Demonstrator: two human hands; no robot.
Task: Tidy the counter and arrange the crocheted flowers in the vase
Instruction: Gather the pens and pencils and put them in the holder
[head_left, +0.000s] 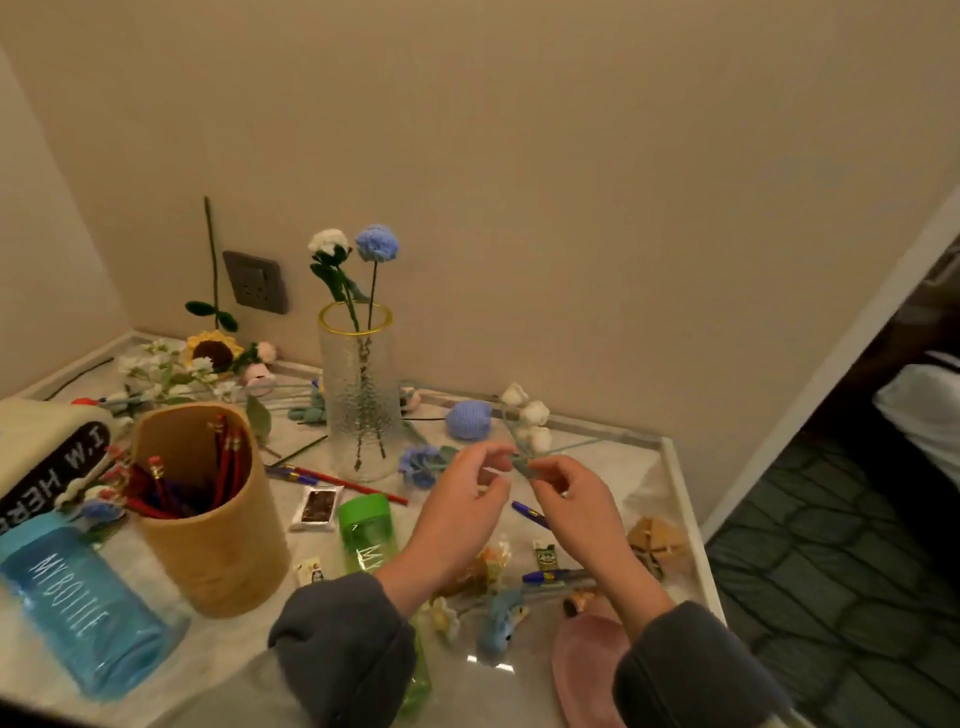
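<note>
Head view: the blue bottle (78, 597) at the near left reads "MY BOTTLE" in white. The green bottle (366, 530) beside the tan pencil cup (218, 545) shows only "MY". A black band (52, 467) on a cream object at the left edge carries white letters, "W.I" and "HER", with the rest cut off. The print on a small green sachet (545, 556) is too small to read.

The right hand (576, 509) pinches the teal stem of the white-bud sprig (532, 415), held above the counter just right of the vase (358, 395). The left hand (457, 499) has its fingers curled close to the same stem, but I cannot tell whether they grip it. The ribbed glass vase, gold at the rim, holds a white flower (328, 241) and a blue flower (377, 242). A sunflower (213, 353) and a blue tulip (467, 420) lie on the counter.

The counter (680, 499) is pale, marbled and glossy with a raised edge, set into a beige corner with a grey wall socket (254, 280). Dark green patterned carpet (831, 571) lies to the right.
</note>
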